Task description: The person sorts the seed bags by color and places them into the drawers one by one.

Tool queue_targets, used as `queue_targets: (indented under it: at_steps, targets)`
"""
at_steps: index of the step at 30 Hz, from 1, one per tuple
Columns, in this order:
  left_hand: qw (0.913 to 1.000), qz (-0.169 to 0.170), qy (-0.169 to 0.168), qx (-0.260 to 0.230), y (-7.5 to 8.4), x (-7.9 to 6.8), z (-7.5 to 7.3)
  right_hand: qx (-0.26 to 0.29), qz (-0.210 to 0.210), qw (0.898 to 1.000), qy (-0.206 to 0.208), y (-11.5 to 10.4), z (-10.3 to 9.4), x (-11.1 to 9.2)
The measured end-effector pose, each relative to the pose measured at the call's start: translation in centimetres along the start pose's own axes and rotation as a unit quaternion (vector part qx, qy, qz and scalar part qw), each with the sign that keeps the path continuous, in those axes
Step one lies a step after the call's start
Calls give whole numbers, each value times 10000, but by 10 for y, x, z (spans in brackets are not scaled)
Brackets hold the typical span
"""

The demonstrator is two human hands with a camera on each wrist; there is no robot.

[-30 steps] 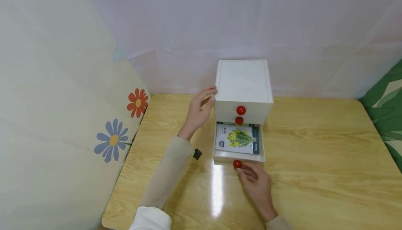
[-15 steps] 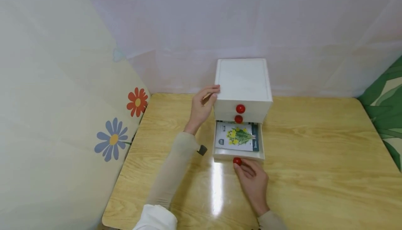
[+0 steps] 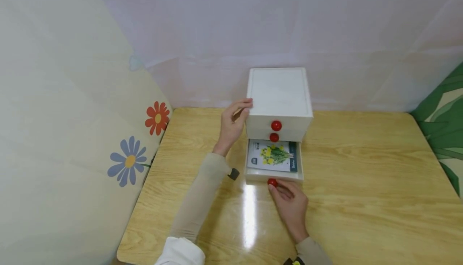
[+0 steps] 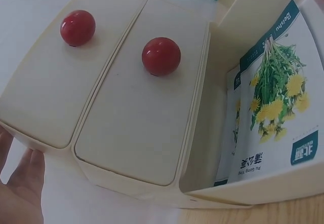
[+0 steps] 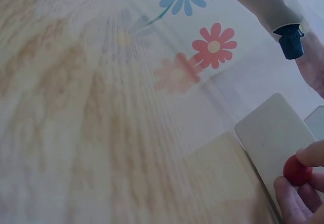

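Observation:
A small white drawer cabinet [image 3: 280, 92] stands near the back of the table, its top two drawers closed. Its bottom drawer [image 3: 273, 177] is pulled out towards me and holds seed packets [image 4: 276, 97] with a yellow-flowered plant printed on the upper one. My right hand [image 3: 291, 206] pinches the red knob [image 5: 297, 170] of that drawer between thumb and fingers. At the cabinet's left side, my left hand [image 3: 233, 124] rests its extended fingers on the upper edge. Only part of the left hand shows in the left wrist view.
Two more red knobs [image 4: 161, 56] stick out from the upper drawer fronts. The wooden table [image 3: 361, 168] meets a pale cloth backdrop [image 3: 217, 27] behind the cabinet. A flower-patterned cloth [image 3: 83, 136] hangs at the left, a green leaf pattern [image 3: 446, 124] at the right.
The bottom drawer has slid slightly in towards the cabinet, with my right hand moving along on its knob. My left hand has stayed at the cabinet's edge, its fingers slightly further over the top.

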State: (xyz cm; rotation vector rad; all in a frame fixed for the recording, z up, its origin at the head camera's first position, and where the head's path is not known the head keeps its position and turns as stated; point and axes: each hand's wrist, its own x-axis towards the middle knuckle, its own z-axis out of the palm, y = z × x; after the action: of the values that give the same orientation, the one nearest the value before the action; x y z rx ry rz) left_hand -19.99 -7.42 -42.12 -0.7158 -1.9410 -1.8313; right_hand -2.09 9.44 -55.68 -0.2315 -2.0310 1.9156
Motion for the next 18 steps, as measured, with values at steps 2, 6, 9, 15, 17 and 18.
queue_targets:
  at_steps: [2,6,9,15,17,18]
  targets:
    - [10000,-2,15,5,0,0,0,-31,-46,10000,-49,-1,0,2]
    - [10000,23,43,4,-2,0,-1,-32,-107,9999,-118,-1,0,5]
    - [10000,54,38,-11,-3,0,0,-44,-74,9999,-129,-1,0,7]
    - [10000,-7,47,-41,-3,0,2,-152,-30,9997,-169,-2,-1,10]
    - [10000,-36,56,-26,-3,-1,2,-171,-17,9997,-194,-3,-1,11]
    - [10000,-36,70,-31,-3,-1,2,-200,1,9996,-203,-3,-1,12]
